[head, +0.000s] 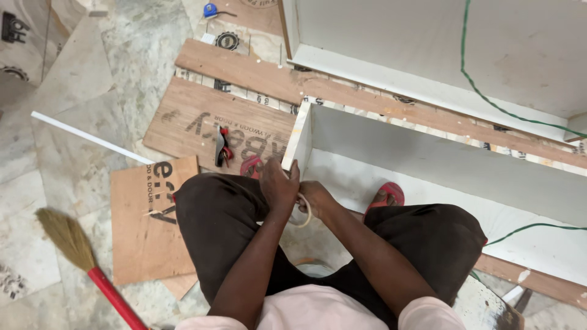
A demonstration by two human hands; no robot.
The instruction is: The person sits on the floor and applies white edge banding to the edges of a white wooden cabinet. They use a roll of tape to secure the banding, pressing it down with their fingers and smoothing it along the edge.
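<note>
Left hand [278,183] fingers pinching the white panel edge [298,142], right hand [315,198] fingers around a tape roll [301,214]

Marble floor [79,165]: plywood sheets [147,226], broom [73,244], white strip [92,139], white cabinet [428,165].

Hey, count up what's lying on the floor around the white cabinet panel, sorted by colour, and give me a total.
Red: 3 – broom handle, sandal, sandal
Brown: 3 – plywood sheet, plywood sheet, plank
White: 2 – thin strip, tape roll at the left hand and right hand
Blue: 1 – tape measure
Green: 1 – cable
Total: 10
</note>
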